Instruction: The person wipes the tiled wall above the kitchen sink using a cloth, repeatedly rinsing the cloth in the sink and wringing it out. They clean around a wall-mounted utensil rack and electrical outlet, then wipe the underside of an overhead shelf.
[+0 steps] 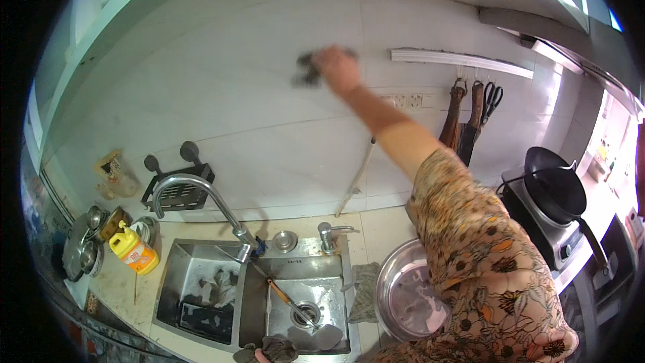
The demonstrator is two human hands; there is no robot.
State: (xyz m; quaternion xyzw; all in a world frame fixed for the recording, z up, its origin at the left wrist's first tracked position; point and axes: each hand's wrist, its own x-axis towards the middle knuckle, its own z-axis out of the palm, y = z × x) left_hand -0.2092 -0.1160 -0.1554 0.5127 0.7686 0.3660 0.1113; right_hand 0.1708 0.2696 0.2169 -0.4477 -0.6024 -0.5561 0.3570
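My right hand [338,68] is raised against the white tiled wall [252,60], blurred by motion. It grips a dark cloth-like thing [308,68], too blurred to name more exactly. Low in the picture, part of my left hand [261,356] shows at the front edge of the sink, a finger lying over a bunched dark cloth [279,349]. Most of that hand is cut off by the frame. Behind it is the double-bowl steel sink [352,307]. A spatula-like utensil with a wooden handle [278,292] lies in the right bowl, and wet cloth [221,287] in the left.
A curved faucet [201,181] rises behind the sink, near a black wall rack [181,192]. On the left stands a yellow detergent bottle [133,252]. A steel basin [403,302] sits right of the sink. Knives [471,131] and scissors [491,101] hang near wall sockets [408,101]. A wok [554,194] rests on a cooker.
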